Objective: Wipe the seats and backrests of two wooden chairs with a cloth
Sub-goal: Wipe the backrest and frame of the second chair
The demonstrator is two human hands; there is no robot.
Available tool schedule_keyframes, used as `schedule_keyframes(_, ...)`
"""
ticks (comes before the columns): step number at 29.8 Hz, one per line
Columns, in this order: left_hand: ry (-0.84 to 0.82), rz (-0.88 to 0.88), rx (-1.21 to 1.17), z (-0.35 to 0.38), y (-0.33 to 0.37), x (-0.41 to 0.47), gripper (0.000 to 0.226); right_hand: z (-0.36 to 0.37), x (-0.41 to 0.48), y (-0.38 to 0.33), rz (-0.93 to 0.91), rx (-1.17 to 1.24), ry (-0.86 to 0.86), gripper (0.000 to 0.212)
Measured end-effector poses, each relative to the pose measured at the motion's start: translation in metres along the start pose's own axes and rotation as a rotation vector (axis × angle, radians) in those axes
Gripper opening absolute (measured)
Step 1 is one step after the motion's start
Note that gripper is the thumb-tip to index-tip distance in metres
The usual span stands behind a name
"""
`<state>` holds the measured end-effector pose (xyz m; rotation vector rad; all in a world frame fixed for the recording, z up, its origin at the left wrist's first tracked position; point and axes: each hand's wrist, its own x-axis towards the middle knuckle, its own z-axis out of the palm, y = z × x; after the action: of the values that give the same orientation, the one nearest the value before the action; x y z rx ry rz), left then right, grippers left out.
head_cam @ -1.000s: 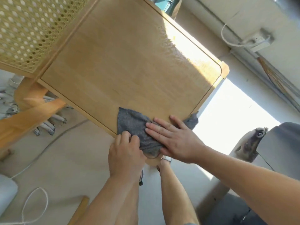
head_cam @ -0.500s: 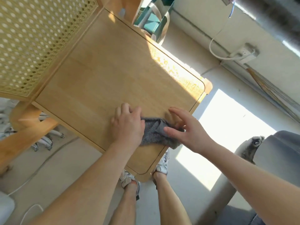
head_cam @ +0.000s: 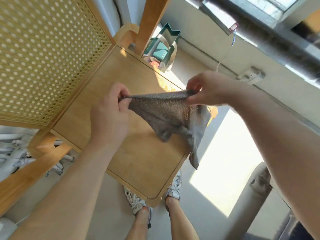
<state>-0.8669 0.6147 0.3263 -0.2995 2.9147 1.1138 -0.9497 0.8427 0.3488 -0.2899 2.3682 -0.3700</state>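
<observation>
Lifted off the seat (head_cam: 138, 161) since the earlier frame, the cloth (head_cam: 166, 111) hangs stretched above it, left hand (head_cam: 110, 115) pinching its 9 o'clock corner, right hand (head_cam: 206, 89) its 3 o'clock corner; best fold it into a flat pad before wiping toward the backrest (head_cam: 43, 58) at 10 o'clock.

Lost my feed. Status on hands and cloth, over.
Left hand and right hand each pinch grey cloth, stretched over wooden chair seat. Nothing blocking seat.
</observation>
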Motion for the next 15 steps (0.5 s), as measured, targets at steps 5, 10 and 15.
schedule_keyframes(5,0.274,0.118,0.03,-0.039,0.01,0.026,0.009,-0.03,0.004,-0.002,-0.002,-0.135,0.546,0.016)
schedule_keyframes(10,0.204,0.18,0.139,-0.028,-0.005,-0.008,0.008,0.019,-0.003,0.027,-0.135,-0.156,0.753,0.007)
schedule_keyframes(15,-0.193,-0.029,0.291,0.009,-0.05,-0.075,0.011,0.114,-0.026,0.051,-0.095,-0.103,0.546,0.02)
